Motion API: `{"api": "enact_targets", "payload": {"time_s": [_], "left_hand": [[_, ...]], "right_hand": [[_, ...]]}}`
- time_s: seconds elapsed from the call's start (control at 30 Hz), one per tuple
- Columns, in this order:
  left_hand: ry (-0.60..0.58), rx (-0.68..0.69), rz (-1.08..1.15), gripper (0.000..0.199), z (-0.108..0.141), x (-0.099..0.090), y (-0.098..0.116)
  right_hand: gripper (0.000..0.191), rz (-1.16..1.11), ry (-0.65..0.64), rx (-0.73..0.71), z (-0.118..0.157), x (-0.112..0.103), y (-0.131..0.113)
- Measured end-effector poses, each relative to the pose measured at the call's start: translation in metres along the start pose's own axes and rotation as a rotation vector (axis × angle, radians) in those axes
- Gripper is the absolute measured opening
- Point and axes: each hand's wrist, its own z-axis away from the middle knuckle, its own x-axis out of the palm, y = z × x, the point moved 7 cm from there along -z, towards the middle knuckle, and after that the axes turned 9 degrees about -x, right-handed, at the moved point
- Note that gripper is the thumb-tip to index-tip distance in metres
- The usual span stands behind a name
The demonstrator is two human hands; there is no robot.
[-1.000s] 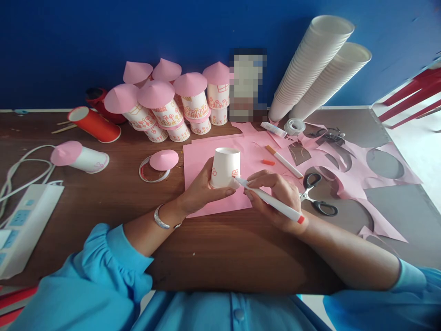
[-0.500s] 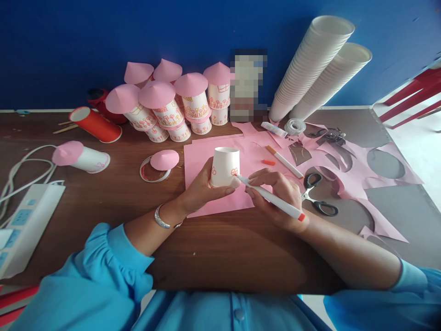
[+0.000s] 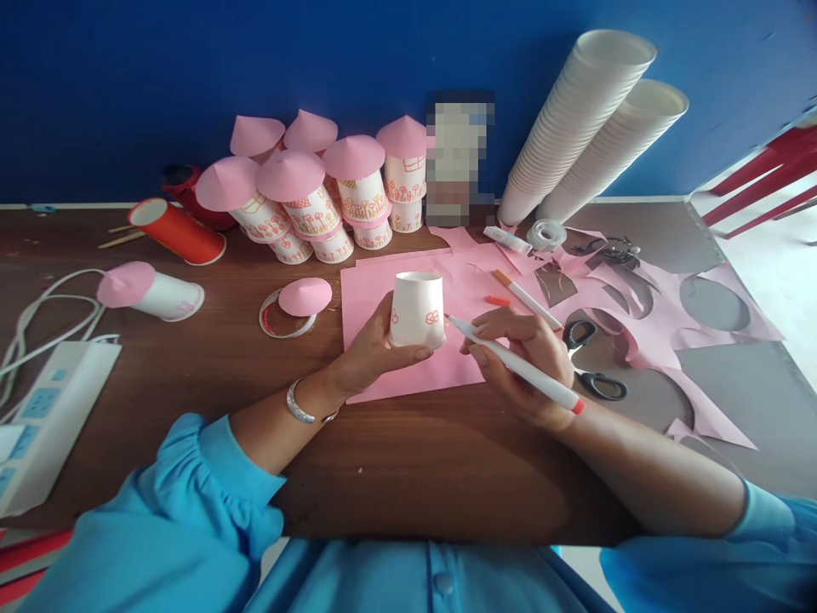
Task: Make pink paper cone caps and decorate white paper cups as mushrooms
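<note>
My left hand grips a white paper cup low on its side, thumb across the front. Small red flower-like marks show near the cup's lower part at both sides. My right hand holds a white marker with a red end; its red tip is just right of the cup, apart from it. Beneath the cup lie pink paper sheets on the brown table. An orange-red marker cap and an orange-tipped marker rest on the paper to the right.
Decorated cups with pink cone tops stand at the back. Two tall cup stacks lean on the blue wall. Black-handled scissors, pink scraps and clear tape lie right. A power strip is left.
My right hand and the marker have moved right, and the marker tip has come off the cup. The right-hand red drawing looks fuller. The cup has shifted very slightly left.
</note>
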Motion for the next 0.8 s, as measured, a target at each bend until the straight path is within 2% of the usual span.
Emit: {"api": "enact_targets", "payload": {"time_s": [0.27,0.37,0.47,0.63,0.8], "left_hand": [[-0.039,-0.025,0.084,0.067,0.000,-0.001,-0.002],[-0.060,-0.015,0.119,0.070,-0.001,0.000,-0.001],[-0.071,0.005,0.137,0.069,-0.002,0.002,0.001],[-0.136,0.006,0.145,0.069,0.001,0.006,0.002],[-0.205,-0.007,0.114,0.068,0.003,0.007,-0.002]], "right_hand": [[0.022,-0.042,0.017,-0.054,0.004,0.000,-0.001],[0.032,-0.102,0.056,-0.054,0.010,0.000,0.004],[0.039,-0.085,0.028,-0.034,0.010,0.004,0.012],[0.076,-0.010,-0.100,-0.107,0.004,0.015,0.017],[0.068,0.080,-0.116,-0.132,0.004,0.016,0.018]]}}
